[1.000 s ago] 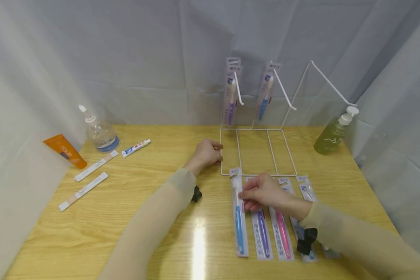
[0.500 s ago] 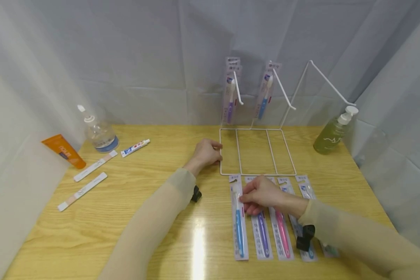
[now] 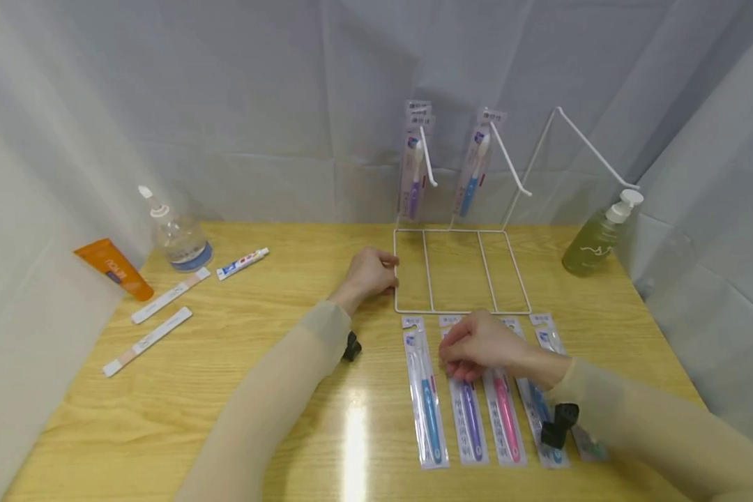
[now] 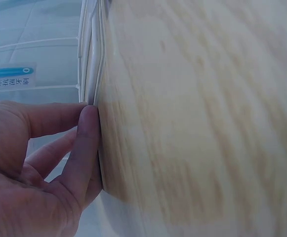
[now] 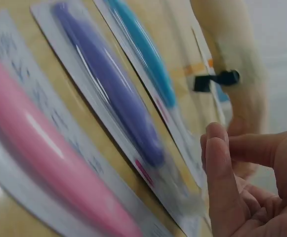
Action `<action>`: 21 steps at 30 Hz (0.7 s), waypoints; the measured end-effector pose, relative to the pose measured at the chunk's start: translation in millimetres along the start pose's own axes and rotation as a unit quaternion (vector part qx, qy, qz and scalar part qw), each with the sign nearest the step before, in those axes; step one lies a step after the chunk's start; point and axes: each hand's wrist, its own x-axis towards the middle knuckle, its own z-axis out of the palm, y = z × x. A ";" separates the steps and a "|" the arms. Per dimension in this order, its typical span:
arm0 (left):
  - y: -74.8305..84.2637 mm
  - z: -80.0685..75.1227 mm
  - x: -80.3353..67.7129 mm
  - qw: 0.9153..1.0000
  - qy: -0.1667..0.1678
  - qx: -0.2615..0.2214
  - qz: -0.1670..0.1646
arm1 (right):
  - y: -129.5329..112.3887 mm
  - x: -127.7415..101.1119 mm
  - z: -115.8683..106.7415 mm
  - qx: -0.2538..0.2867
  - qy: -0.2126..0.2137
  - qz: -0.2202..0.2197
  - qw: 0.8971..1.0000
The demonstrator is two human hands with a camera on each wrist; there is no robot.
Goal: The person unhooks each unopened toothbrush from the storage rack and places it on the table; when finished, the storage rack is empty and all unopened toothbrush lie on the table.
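Packaged purple toothbrush (image 3: 468, 418) lies flat near the table's front edge, between the blue (image 3: 428, 411) and pink (image 3: 505, 417) packs, and the right hand (image 3: 477, 346) hovers over its top, fingers loosely curled, gripping nothing. Farther back, the left hand (image 3: 369, 274) curls its fingers against the white wire rack's (image 3: 461, 272) left edge.

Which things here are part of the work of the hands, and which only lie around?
In use:
wire rack, held by left hand
toothbrush packs, under right hand

Lying about:
orange tube
clear bottle
green pump bottle
small toothpaste
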 end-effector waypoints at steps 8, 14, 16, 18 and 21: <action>-0.1 -1.9 1.6 1.000 -0.004 -0.013 -0.004 | -1.2 -2.5 -71.8 -0.073 0.136 -0.082 0.985; -20.3 10.1 26.5 0.998 0.011 0.018 0.059 | 17.0 4.0 -118.4 -0.051 0.200 -0.064 0.976; -10.3 16.4 22.0 0.994 0.017 0.015 0.103 | 25.0 6.5 -128.5 -0.041 0.210 -0.057 0.975; 11.3 22.9 10.3 0.989 0.023 0.009 0.148 | 31.7 9.2 -135.2 -0.033 0.213 -0.050 0.975; 61.3 27.6 -16.7 0.980 0.032 -0.015 0.196 | 40.2 14.3 -141.8 -0.036 0.215 -0.042 0.975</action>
